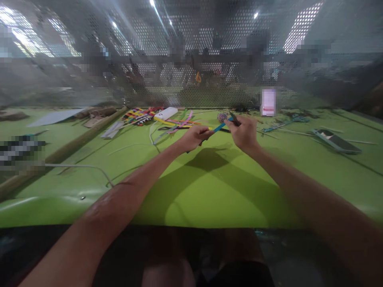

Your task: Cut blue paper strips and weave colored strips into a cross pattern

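Above the green table covering, my left hand (pixel 195 137) is closed on one end of a flat blue strip (pixel 220 127). The strip slants up to my right hand (pixel 244 132), whose fingers are wrapped round a dark, thin, pointed thing (pixel 235 119) beside the strip's upper end. I cannot make out what kind of tool that is, or whether the right fingers also pinch the strip. A small speckled ball (pixel 222 117) lies just behind the strip. Pink, yellow and green strips (pixel 185 121) lie crossed on the table behind my left hand.
A colourful woven piece (pixel 140 115) and a white power bank-like block (pixel 166 114) lie at the back left. A long wooden pole (pixel 66 151) runs along the left. To the right rests a phone-like flat object (pixel 336 141). A perforated metal screen (pixel 197 91) closes off the back.
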The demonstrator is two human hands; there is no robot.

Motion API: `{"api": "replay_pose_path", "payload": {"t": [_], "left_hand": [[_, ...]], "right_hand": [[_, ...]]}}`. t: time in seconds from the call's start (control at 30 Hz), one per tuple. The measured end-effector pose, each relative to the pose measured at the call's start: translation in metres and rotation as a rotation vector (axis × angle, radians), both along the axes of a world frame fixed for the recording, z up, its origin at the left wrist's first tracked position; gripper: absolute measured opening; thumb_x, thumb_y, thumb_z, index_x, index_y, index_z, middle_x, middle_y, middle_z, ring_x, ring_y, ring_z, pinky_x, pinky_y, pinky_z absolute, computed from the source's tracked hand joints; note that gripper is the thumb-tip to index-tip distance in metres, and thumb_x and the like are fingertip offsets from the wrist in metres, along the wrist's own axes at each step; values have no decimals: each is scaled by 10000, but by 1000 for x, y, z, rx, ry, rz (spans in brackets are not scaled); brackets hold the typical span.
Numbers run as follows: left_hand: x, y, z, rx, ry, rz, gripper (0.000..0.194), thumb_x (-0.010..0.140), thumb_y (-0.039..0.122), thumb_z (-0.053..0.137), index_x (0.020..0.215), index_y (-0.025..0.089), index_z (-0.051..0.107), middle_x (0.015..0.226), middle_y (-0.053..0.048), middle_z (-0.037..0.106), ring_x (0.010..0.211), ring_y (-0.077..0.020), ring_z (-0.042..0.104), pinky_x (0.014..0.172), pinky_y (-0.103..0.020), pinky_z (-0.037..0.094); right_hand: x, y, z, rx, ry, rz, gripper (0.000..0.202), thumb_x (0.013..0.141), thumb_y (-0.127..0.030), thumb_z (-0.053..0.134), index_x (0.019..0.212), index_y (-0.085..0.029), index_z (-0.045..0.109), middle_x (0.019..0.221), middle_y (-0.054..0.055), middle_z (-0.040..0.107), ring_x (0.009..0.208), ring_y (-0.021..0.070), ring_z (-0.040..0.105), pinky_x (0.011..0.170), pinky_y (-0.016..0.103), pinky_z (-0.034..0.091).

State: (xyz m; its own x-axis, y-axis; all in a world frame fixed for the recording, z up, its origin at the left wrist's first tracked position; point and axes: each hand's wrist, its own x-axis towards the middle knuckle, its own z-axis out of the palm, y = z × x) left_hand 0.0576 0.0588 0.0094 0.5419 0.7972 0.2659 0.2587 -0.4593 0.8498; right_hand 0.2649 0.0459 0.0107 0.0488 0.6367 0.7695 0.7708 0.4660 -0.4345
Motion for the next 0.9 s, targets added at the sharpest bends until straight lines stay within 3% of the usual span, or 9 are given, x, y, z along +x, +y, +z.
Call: {"api": "replay_pose_path", "payload": {"t": [0.23,0.4,0.5,0.77,0.9], "left_hand": [[2,-2,0,80,44,25,448,1007,259,552,597,203,379,486,73,352,443,-73,328,475,-233,232],[4,1,-4,111,93,47,456,980,313,600,586,200,400,515,57,368,479,-94,336,511,-259,210],[7,1,-6,104,102,52,486,967,332,619,560,196,393,516,54,361,496,-99,320,525,-265,201],[9,-3,-9,1,64,32,481,1004,404,527,596,212,358,485,70,341,420,-73,327,470,-232,228],[9,-6,-8,-57,21,13,429,1023,393,506,650,220,385,449,94,319,359,-62,321,424,-210,231]], "right_hand": [[2,-1,12,-77,15,-124,400,863,-277,688,552,-225,443,548,-14,464,578,155,450,645,332,373],[11,13,9,-307,140,-304,353,819,-310,761,552,-212,552,514,-9,494,546,167,486,635,356,444],[14,19,8,-385,186,-319,327,811,-349,771,576,-201,600,517,2,518,552,175,520,624,354,476],[10,6,22,-358,117,-335,307,848,-351,718,597,-205,616,565,29,554,658,212,577,695,364,494],[16,7,23,-246,72,-334,343,859,-398,699,592,-218,582,565,35,558,653,212,557,707,373,488]]}}
